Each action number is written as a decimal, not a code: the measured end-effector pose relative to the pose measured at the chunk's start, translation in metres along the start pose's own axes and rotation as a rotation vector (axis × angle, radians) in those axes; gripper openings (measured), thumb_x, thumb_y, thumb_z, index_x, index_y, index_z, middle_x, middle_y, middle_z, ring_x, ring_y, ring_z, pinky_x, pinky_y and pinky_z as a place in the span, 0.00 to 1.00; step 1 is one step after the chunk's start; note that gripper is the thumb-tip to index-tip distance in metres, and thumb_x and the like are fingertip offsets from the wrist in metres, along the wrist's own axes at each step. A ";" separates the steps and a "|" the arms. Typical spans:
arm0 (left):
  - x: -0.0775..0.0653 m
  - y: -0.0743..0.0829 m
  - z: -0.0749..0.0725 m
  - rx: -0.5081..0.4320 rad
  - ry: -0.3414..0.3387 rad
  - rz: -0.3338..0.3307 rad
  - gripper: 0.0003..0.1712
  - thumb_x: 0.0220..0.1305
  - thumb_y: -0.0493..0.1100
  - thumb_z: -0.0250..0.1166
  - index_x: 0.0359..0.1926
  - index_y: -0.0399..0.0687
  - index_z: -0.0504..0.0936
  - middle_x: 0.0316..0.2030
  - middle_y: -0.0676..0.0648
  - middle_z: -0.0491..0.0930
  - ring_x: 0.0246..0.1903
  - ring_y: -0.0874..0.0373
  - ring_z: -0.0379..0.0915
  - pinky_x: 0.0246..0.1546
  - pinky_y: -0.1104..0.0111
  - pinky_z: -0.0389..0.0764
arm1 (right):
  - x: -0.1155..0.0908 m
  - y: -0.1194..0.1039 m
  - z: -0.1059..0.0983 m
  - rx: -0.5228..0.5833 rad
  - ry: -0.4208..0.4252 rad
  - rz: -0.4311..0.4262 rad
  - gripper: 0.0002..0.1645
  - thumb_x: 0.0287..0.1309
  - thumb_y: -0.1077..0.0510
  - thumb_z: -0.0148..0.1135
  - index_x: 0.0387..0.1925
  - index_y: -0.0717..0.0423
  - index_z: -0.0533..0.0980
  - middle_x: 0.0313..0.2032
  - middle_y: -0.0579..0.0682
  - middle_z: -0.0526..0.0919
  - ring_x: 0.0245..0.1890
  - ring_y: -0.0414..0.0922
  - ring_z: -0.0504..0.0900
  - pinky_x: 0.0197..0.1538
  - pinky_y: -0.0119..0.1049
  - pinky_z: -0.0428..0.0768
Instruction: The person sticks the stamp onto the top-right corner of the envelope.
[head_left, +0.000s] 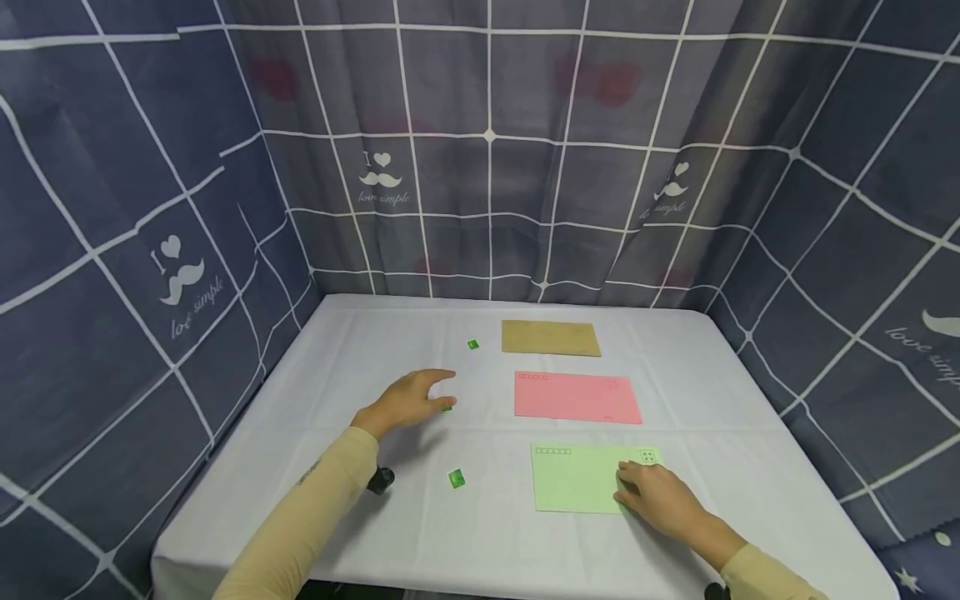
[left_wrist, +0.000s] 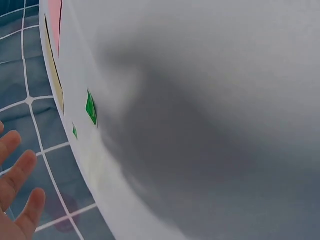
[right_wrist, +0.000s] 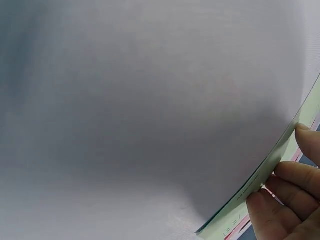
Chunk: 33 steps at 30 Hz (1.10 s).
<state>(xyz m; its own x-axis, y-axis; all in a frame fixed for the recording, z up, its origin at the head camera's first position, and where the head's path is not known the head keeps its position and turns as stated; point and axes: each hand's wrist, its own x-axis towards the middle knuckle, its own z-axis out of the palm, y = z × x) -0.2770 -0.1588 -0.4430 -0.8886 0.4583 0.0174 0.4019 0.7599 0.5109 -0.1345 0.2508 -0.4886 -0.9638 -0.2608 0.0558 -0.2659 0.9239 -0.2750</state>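
Note:
Spread fingers on my left hand [head_left: 408, 398] hold nothing, raised over the white table. Just below its thumb in the head view shows a small green stamp-like square [head_left: 447, 408], mostly covered. Two similar green squares lie about it: a nearer one [head_left: 457, 478] and a farther one [head_left: 473, 344]. In the left wrist view the fingers [left_wrist: 31, 205] are apart, beside two green squares. My right hand [head_left: 663, 500] rests its fingertips on the right end of a light green envelope [head_left: 573, 479]. The right wrist view shows thumb and fingers [right_wrist: 280, 215] touching this envelope's surface.
Behind the green envelope lie a pink envelope [head_left: 577, 398] and a brown envelope [head_left: 551, 338], in a column. A white cloth covers the table [head_left: 420, 542]. Dark blue curtains [head_left: 450, 167] with white grid lines surround its back and sides.

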 end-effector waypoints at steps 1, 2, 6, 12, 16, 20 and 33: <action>-0.001 0.001 0.000 0.008 -0.006 -0.002 0.33 0.68 0.56 0.64 0.70 0.51 0.72 0.69 0.47 0.72 0.70 0.46 0.66 0.70 0.51 0.67 | 0.000 0.000 0.000 0.000 -0.001 0.004 0.20 0.51 0.55 0.75 0.44 0.63 0.85 0.51 0.60 0.86 0.52 0.61 0.84 0.55 0.56 0.81; -0.002 0.001 0.000 0.015 -0.011 -0.005 0.33 0.68 0.56 0.64 0.70 0.51 0.72 0.69 0.47 0.72 0.70 0.46 0.66 0.70 0.51 0.67 | 0.000 0.000 0.000 0.000 -0.003 0.006 0.20 0.51 0.55 0.75 0.44 0.63 0.84 0.51 0.60 0.86 0.52 0.61 0.84 0.55 0.56 0.80; -0.007 0.004 0.002 0.028 -0.031 -0.007 0.32 0.68 0.57 0.64 0.69 0.50 0.73 0.66 0.46 0.76 0.68 0.47 0.69 0.69 0.52 0.69 | 0.001 -0.001 0.000 0.000 -0.006 0.011 0.20 0.51 0.56 0.75 0.45 0.63 0.84 0.51 0.60 0.86 0.53 0.62 0.84 0.56 0.56 0.80; -0.014 0.003 0.008 0.036 -0.043 0.014 0.30 0.67 0.55 0.65 0.65 0.45 0.77 0.58 0.46 0.81 0.58 0.49 0.76 0.60 0.54 0.76 | 0.003 -0.001 0.001 -0.008 0.003 0.006 0.20 0.52 0.56 0.75 0.44 0.63 0.84 0.51 0.61 0.86 0.53 0.62 0.84 0.56 0.57 0.80; -0.020 0.001 0.012 0.039 -0.054 0.044 0.27 0.66 0.53 0.67 0.59 0.41 0.81 0.52 0.45 0.84 0.51 0.49 0.78 0.53 0.55 0.79 | 0.005 -0.002 0.003 -0.013 -0.002 0.015 0.20 0.52 0.55 0.75 0.45 0.63 0.84 0.52 0.61 0.86 0.53 0.62 0.83 0.57 0.57 0.79; -0.028 0.001 0.017 0.048 -0.088 0.054 0.27 0.65 0.54 0.67 0.56 0.40 0.82 0.48 0.44 0.84 0.49 0.49 0.80 0.52 0.55 0.79 | 0.007 -0.004 0.005 -0.018 -0.009 0.027 0.20 0.53 0.55 0.74 0.45 0.62 0.84 0.53 0.60 0.85 0.55 0.61 0.83 0.57 0.57 0.79; -0.039 0.003 0.028 0.074 -0.104 0.111 0.22 0.63 0.55 0.68 0.48 0.42 0.85 0.42 0.47 0.85 0.43 0.54 0.79 0.46 0.59 0.80 | 0.016 -0.005 0.010 -0.023 0.028 -0.011 0.19 0.54 0.56 0.73 0.45 0.63 0.84 0.53 0.61 0.85 0.55 0.62 0.83 0.58 0.57 0.79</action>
<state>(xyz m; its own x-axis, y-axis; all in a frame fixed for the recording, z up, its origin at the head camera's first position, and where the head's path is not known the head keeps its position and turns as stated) -0.2350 -0.1620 -0.4661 -0.8115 0.5840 -0.0209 0.5152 0.7319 0.4460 -0.1485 0.2392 -0.4958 -0.9609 -0.2632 0.0861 -0.2766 0.9272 -0.2525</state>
